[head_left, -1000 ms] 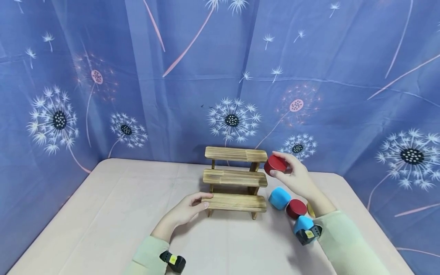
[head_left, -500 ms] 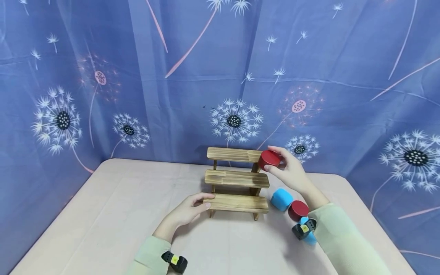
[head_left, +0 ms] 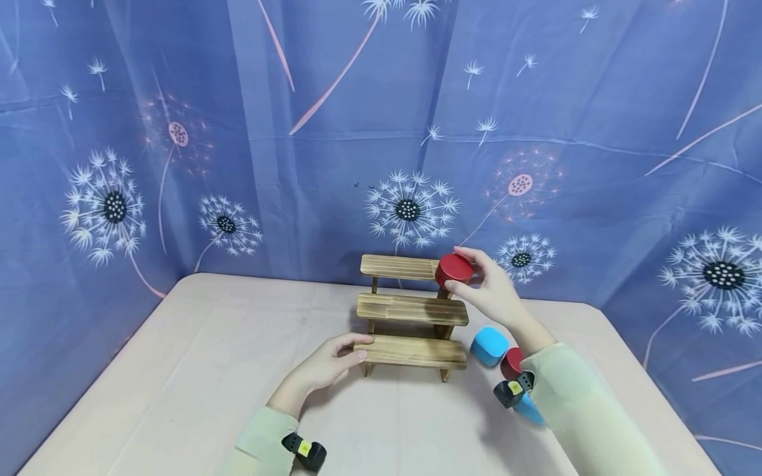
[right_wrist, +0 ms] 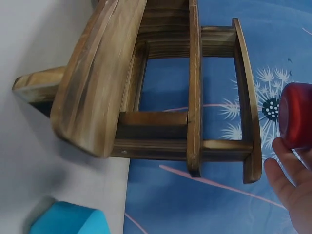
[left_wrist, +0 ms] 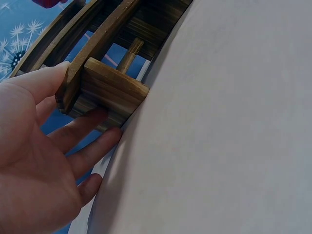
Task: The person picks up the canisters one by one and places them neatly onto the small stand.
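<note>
Right hand [head_left: 495, 294] pinches red block [head_left: 454, 268] at top right of wooden stand [head_left: 411, 309], near back edge of counter [head_left: 208, 377] | left hand [head_left: 323, 363] pinches lowest step [head_left: 417, 351] | block probably light, stiff, slick: grip round sides

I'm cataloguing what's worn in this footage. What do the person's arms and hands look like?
The left sleeve and right sleeve are pale green and reach the wrists. Each wrist carries a small black device with a yellow patch, its markings too small to read. The left hand and right hand wear no gloves.
</note>
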Action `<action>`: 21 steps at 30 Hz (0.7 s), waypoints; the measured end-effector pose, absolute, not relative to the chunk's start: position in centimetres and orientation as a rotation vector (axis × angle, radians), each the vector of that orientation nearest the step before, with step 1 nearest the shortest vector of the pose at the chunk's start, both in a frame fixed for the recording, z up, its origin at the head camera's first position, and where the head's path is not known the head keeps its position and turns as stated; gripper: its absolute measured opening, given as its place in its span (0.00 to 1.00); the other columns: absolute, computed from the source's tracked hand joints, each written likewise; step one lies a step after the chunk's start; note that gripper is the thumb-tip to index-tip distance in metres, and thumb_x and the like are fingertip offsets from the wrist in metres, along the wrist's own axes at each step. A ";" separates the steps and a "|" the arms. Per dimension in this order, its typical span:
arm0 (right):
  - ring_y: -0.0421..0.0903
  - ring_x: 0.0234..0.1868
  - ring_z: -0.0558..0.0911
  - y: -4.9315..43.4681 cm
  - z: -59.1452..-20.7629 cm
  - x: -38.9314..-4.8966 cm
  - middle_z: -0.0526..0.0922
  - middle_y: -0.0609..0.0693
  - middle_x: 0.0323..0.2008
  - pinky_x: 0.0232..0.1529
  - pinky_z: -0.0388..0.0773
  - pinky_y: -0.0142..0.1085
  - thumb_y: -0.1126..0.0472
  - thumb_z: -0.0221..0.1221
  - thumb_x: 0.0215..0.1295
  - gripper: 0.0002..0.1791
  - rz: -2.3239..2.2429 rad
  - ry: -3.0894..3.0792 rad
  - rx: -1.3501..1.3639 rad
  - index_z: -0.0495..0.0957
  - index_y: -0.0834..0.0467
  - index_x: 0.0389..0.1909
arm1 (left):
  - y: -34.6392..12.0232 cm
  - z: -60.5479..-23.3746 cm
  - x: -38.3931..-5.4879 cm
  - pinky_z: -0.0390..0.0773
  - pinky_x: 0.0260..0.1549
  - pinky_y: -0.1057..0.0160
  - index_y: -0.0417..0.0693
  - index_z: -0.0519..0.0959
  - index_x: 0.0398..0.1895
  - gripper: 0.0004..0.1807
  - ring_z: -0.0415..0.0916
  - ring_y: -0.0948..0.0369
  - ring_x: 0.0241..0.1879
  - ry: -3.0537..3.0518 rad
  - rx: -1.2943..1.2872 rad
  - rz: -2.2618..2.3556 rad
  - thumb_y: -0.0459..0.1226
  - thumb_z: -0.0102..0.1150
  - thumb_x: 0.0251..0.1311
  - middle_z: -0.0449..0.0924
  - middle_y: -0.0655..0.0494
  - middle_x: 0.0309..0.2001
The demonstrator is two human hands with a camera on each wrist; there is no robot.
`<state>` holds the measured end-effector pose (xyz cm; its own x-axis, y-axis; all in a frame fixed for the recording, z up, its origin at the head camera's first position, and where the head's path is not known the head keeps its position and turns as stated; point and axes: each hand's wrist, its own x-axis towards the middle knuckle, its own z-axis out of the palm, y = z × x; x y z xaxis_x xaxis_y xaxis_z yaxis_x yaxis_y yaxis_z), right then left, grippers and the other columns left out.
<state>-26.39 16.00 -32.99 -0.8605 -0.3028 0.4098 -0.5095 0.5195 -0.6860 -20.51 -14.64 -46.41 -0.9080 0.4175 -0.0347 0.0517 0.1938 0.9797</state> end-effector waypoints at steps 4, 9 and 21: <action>0.47 0.39 0.80 15.3 -32.9 -26.5 0.76 0.59 0.51 0.38 0.78 0.26 0.60 0.66 0.55 0.36 1.319 -2.511 0.702 0.65 0.59 0.66 | -14.7 -46.4 -20.5 0.59 0.13 0.72 0.46 0.71 0.61 0.22 0.54 0.67 0.11 2.164 0.452 1.779 0.41 0.54 0.66 0.76 0.47 0.43; 0.52 0.42 0.81 14.6 -32.5 -26.7 0.76 0.59 0.54 0.40 0.78 0.27 0.60 0.66 0.56 0.38 1.358 -2.563 0.684 0.62 0.58 0.67 | -14.7 -46.3 -20.6 0.59 0.12 0.71 0.43 0.71 0.61 0.22 0.53 0.67 0.11 2.169 0.478 1.776 0.41 0.53 0.66 0.76 0.45 0.45; 0.52 0.41 0.82 13.0 -32.8 -27.0 0.78 0.59 0.53 0.40 0.78 0.29 0.59 0.66 0.56 0.37 1.373 -2.582 0.670 0.63 0.57 0.67 | -14.6 -46.4 -20.5 0.60 0.13 0.72 0.46 0.72 0.61 0.21 0.54 0.68 0.11 2.179 0.459 1.775 0.42 0.54 0.66 0.76 0.48 0.42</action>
<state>-27.03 12.99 -32.78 -0.8908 -0.3180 0.3246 -0.4469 0.4840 -0.7523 -20.46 -14.63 -46.45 -0.9063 0.4220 -0.0251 0.0609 0.1892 0.9801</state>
